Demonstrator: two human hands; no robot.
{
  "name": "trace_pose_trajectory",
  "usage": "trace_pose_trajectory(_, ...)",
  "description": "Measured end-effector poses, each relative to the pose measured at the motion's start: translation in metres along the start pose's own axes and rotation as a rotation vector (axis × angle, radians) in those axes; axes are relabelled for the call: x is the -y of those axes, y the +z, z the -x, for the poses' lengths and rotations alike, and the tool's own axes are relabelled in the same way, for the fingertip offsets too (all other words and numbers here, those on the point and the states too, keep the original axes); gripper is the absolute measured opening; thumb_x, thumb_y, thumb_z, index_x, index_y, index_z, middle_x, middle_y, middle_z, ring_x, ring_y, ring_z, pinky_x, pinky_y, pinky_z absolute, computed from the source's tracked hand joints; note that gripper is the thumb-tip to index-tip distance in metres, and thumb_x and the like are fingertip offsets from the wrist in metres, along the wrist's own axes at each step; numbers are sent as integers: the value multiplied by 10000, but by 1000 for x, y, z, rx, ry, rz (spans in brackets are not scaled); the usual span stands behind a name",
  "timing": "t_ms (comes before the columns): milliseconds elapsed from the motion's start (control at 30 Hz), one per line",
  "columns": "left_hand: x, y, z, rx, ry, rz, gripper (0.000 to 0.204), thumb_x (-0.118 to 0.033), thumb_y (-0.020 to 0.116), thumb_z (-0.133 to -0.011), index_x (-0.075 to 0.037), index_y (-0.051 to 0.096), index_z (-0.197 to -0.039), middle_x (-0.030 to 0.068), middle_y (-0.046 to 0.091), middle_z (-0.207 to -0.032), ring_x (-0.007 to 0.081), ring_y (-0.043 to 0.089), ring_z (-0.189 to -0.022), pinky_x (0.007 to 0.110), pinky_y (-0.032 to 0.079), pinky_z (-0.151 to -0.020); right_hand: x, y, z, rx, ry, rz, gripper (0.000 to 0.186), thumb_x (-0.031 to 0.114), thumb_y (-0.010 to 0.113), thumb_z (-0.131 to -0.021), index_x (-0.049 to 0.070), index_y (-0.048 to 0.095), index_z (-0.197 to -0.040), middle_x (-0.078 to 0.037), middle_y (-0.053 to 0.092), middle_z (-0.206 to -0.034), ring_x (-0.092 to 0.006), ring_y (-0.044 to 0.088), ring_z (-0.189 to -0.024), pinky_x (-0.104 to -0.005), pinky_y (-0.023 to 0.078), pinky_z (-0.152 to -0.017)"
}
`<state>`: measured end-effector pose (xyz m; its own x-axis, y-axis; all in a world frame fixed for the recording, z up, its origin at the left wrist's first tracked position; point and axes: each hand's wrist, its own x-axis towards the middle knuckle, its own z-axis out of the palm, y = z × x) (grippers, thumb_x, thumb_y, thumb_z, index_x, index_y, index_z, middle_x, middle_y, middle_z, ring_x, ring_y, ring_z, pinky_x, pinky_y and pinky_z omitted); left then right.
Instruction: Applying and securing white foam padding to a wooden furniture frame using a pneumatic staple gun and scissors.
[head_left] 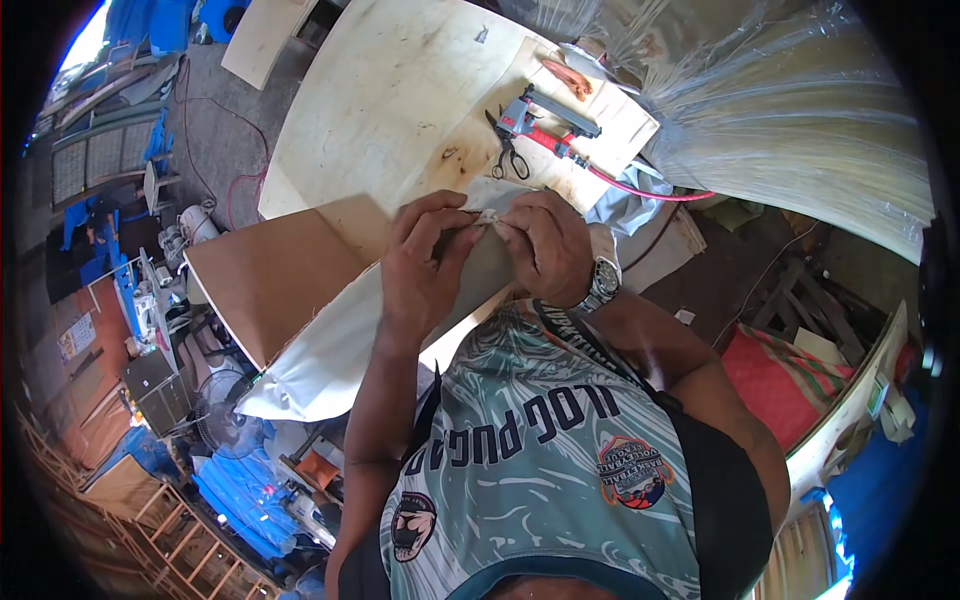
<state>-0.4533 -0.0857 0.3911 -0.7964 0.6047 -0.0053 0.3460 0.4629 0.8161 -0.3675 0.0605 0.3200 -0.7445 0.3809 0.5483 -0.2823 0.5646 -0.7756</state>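
My left hand [428,258] and my right hand [548,245] meet at the near edge of the table, fingers closed in a pinch. Between their fingertips is a small bunched bit of pale grey cover material [487,217]. The rest of this smooth sheet hangs toward me and to the left in a white flap [325,350]. Beside my left hand, a brown board [272,275] lies under or against the sheet; the hands hide part of where they meet. A watch [604,283] is on my right wrist.
On the wooden table [360,110], black scissors [510,152] lie beside a red and grey air stapler [545,125] with a red hose [650,192]. Plastic-wrapped material [770,110] stands at the far right. A fan [228,412] and clutter are at the left.
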Motion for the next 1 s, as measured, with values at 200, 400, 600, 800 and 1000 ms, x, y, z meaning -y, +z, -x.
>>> trace_pose_trajectory(200, 5, 6, -7, -6, 201, -227, 133, -34, 682, -842, -37, 603, -949, 119, 665, -1007, 315, 620, -915, 412, 484, -811, 4, 1, -3, 35, 190, -161, 117, 44, 663, -854, 12, 560, -900, -144, 607, -842, -354, 604, -742, -427, 487, -628)
trace_pose_trajectory(400, -2, 4, -14, 52, 222, -223, 147, -46, 651, -853, -48, 607, -994, 114, 662, -1014, 322, 602, -916, 420, 461, -830, -7, -15, -22, 303, 563, -385, 105, 94, 627, -916, 21, 557, -886, -71, 558, -768, -154, 520, -649, -288, 428, -611)
trace_pose_trajectory(600, -10, 5, -24, 174, 216, -393, 140, -105, 620, -884, -64, 640, -1017, 82, 678, -1064, 312, 614, -950, 410, 464, -849, -39, -17, -19, 577, 849, -791, 156, 164, 679, -923, 53, 581, -874, 58, 530, -726, -30, 465, -666, -220, 364, -576)
trace_pose_trajectory(800, -11, 9, -27, 143, 129, -351, 87, -81, 642, -864, -74, 656, -949, 66, 704, -971, 282, 650, -909, 382, 473, -830, -166, 20, 19, 644, 661, -165, 463, 366, 759, -838, 31, 598, -1115, -126, 631, -1098, -229, 616, -1064, -371, 510, -912)
trace_pose_trajectory(1000, -11, 15, -29, 100, 84, -369, 75, -77, 690, -821, -75, 666, -892, 53, 712, -942, 248, 650, -831, 365, 468, -787, -283, 62, 41, 896, 727, 593, 829, 425, 725, -831, 187, 307, -1506, -194, 467, -1408, -387, 458, -1307, -524, 426, -1047)
